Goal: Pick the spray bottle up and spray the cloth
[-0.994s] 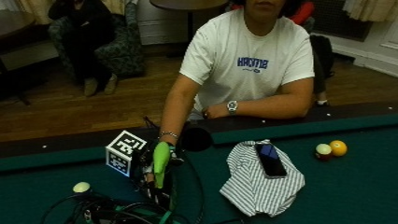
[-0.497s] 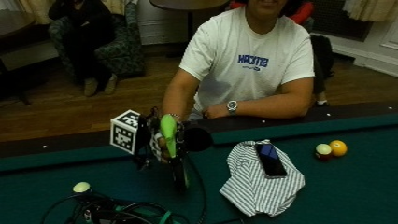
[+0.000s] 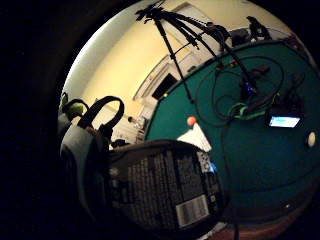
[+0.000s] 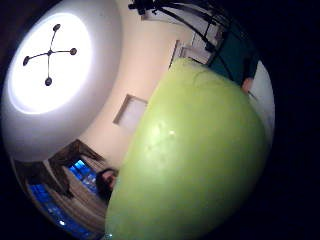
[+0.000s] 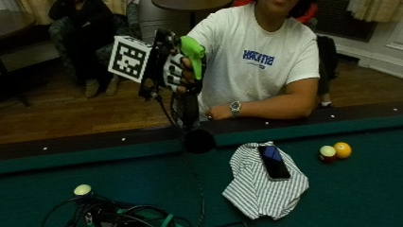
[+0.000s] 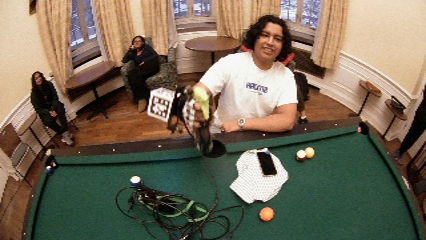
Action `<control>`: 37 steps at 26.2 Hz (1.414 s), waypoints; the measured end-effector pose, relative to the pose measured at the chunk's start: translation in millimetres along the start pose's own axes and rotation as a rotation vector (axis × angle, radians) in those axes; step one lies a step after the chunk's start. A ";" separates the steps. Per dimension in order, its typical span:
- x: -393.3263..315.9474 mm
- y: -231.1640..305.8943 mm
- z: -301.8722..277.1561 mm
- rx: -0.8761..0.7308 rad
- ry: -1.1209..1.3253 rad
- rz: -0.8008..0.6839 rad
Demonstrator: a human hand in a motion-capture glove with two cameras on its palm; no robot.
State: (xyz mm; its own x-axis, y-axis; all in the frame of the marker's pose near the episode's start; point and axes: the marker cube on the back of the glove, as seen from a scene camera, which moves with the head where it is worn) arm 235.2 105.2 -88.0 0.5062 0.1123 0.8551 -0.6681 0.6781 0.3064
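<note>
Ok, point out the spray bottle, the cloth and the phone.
spray bottle (image 5: 191,56), outside view, green spray head
cloth (image 5: 255,189), outside view, striped middle
phone (image 5: 274,161), outside view, screen

Cloth (image 5: 264,189) on the surface (image 5: 353,189) near its far edge, phone (image 5: 274,161) on the cloth, two balls (image 5: 335,151) beside it, cables (image 6: 176,212) toward the near edge.

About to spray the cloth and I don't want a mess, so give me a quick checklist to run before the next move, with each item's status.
1. Spray bottle held by the gloved right hand: ok, lifted clear of the table.
2. Nozzle aimed at the striped cloth: cannot tell.
3. Cloth free of other things: not ok, a phone lies on it.
4. Finger on the trigger: cannot tell.
5. Billiard balls clear of the cloth: ok, apart from it.
</note>
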 end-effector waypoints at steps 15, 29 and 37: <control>-37.7 -28.1 71.2 -0.473 0.389 0.315; 13.7 3.2 183.8 -0.896 0.703 0.652; 68.7 13.0 227.6 -0.984 0.868 0.801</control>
State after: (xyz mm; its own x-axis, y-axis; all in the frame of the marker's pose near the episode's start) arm 137.1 -43.6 69.9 0.5861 0.8087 0.0489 -0.4749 0.3918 -0.7880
